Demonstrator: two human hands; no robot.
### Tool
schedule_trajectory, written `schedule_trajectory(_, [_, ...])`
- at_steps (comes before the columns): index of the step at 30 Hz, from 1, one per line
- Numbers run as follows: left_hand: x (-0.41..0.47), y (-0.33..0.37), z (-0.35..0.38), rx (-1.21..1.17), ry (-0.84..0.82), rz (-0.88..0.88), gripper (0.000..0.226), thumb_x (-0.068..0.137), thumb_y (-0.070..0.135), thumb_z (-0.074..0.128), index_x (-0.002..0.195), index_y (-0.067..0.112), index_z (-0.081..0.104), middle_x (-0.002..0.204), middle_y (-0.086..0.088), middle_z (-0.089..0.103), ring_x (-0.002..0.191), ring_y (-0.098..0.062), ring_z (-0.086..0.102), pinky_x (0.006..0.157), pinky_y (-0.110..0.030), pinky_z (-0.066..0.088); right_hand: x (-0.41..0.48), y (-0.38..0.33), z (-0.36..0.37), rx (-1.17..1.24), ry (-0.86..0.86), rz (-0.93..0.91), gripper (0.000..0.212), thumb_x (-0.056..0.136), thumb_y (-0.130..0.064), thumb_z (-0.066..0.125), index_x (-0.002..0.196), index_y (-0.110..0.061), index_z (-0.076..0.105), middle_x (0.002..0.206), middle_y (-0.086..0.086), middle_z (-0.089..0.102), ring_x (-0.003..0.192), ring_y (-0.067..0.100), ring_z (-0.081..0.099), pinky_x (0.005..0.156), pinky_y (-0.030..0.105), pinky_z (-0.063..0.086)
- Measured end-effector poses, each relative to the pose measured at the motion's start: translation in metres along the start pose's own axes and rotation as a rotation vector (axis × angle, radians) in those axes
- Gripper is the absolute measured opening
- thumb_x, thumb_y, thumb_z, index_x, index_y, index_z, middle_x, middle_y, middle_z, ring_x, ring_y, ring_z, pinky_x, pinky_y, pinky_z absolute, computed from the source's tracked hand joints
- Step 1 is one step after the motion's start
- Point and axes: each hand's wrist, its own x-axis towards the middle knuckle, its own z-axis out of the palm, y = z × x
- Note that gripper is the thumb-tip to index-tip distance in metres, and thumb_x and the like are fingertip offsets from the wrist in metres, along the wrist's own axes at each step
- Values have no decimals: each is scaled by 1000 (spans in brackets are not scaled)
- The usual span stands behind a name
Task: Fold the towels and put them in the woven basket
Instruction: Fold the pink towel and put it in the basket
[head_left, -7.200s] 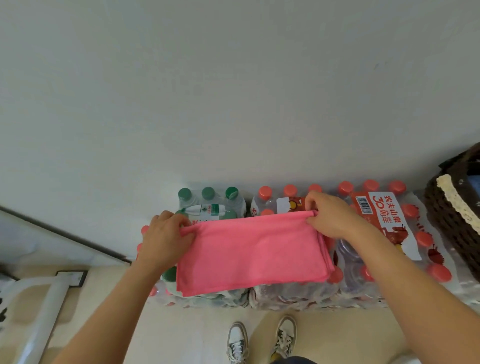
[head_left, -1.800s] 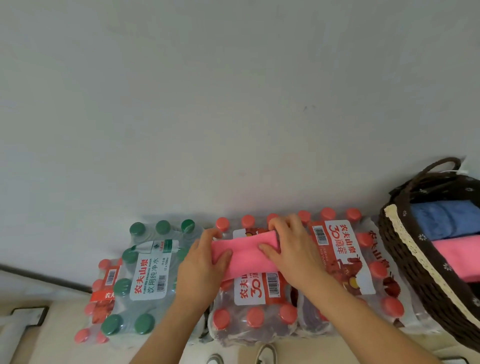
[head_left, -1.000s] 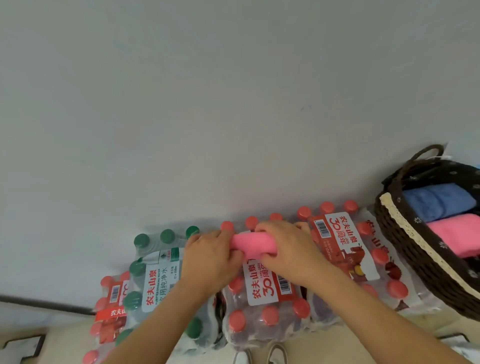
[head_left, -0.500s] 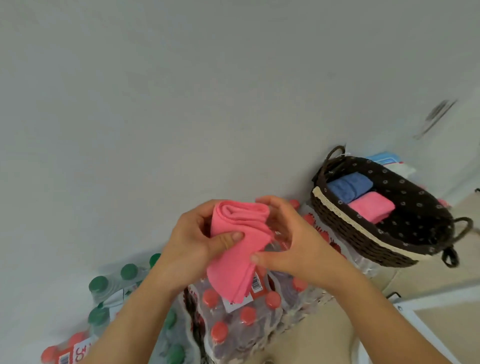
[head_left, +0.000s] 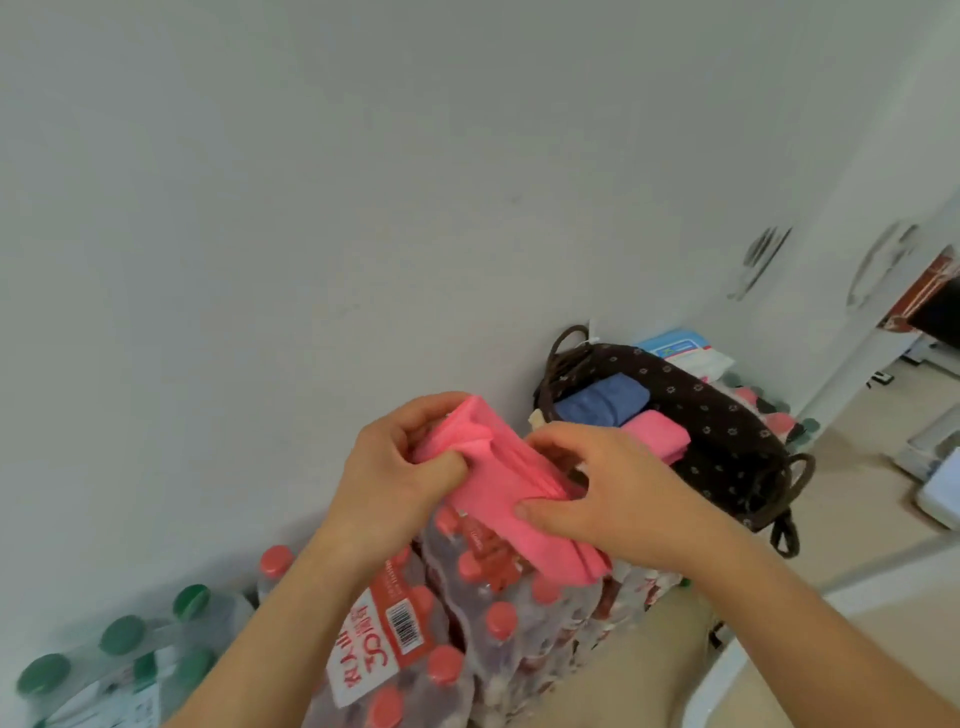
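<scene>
Gripping a folded pink towel (head_left: 511, 480) between them, both hands sit near the middle of the frame, lifted above the shrink-wrapped packs of red-capped bottles (head_left: 467, 618) that fill the lower centre. The left hand (head_left: 395, 480) is closed around the towel's upper end, thumb pressed into the cloth where a fold bunches up, fingers wrapped behind it. The right hand (head_left: 613, 499) pinches the towel's right edge, its thumb lying across the front of the cloth and its fingers curled over the layered edge. The towel slants from upper left to lower right, its lower end hanging free just below the right hand and over the bottle caps. To the right of the hands, partly hidden behind the right hand, stands the woven basket (head_left: 727, 431), dark brown with a lining dotted with small pale flowers and looped handles at its ends. Inside it lie a folded blue towel (head_left: 602, 400) toward the basket's upper left end and a second folded pink towel (head_left: 657, 439) just beside it, touching. A pack of green-capped bottles (head_left: 119, 649) sits in the lower left corner. Behind everything rises a plain pale wall (head_left: 363, 208), and a blue and white package (head_left: 685, 353) lies beyond the basket at the right.
</scene>
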Motion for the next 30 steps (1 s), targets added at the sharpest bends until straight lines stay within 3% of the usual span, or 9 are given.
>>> schedule_trajectory(4, [30,8,56,260,-102,121,31,64,10,60,89,25,69,85,6,72,82,-15,67,78,-28,54,-4,53,-59,-383,-29,-96,33,70,-61,54,91,-35,54,83,-13,51,76,5,49,69,29,41])
schedule_trajectory(8, [59,4,125,372,-132,150,26,67,12,57,90,24,60,79,3,66,76,-18,64,75,-39,53,-1,124,-115,-389,-172,-54,31,74,-47,63,102,-37,53,92,-18,52,86,2,49,76,26,43])
schedule_trajectory(11, [74,-13,160,537,-167,104,26,65,28,52,91,31,54,78,10,64,72,-12,61,69,-41,52,10,174,-137,-174,-318,-2,33,72,-40,75,103,-36,62,95,-18,64,90,-1,58,83,25,49])
schedule_trajectory(13, [79,-25,178,699,-241,54,25,66,31,56,91,33,53,79,11,65,73,-8,61,70,-39,51,19,202,-140,-131,-368,10,29,71,-32,80,95,-37,65,92,-19,67,89,-2,60,84,22,49])
schedule_trajectory(15, [81,-37,192,895,-314,16,31,68,28,63,98,35,57,84,13,60,81,-7,57,75,-34,50,27,223,-133,-210,-418,-39,27,70,-28,77,95,-29,67,93,-11,68,88,4,61,83,31,50])
schedule_trajectory(18, [82,-53,205,1091,-347,83,32,65,21,65,95,31,61,81,16,52,85,-10,47,74,-30,43,34,241,-117,-400,-485,-136,30,70,-27,69,99,-27,66,93,-8,66,86,12,59,77,35,50])
schedule_trajectory(23, [92,-59,221,1306,-515,148,34,71,14,57,99,32,63,92,12,57,86,-15,49,68,-30,35,41,249,-98,-575,-572,-237,24,67,-19,66,83,-30,52,83,-4,58,78,21,54,63,33,41])
schedule_trajectory(26, [102,-56,230,1345,-644,170,26,71,11,55,90,28,63,83,10,46,80,-17,53,62,-30,33,46,249,-94,-655,-532,-330,18,75,-18,61,90,-25,55,89,1,61,83,26,57,62,31,32])
schedule_trajectory(30, [110,-61,237,1361,-744,89,20,73,10,57,88,21,64,93,6,58,82,-18,55,64,-30,42,48,254,-84,-694,-486,-408,30,78,-12,56,107,-19,55,99,4,61,90,31,60,68,38,43])
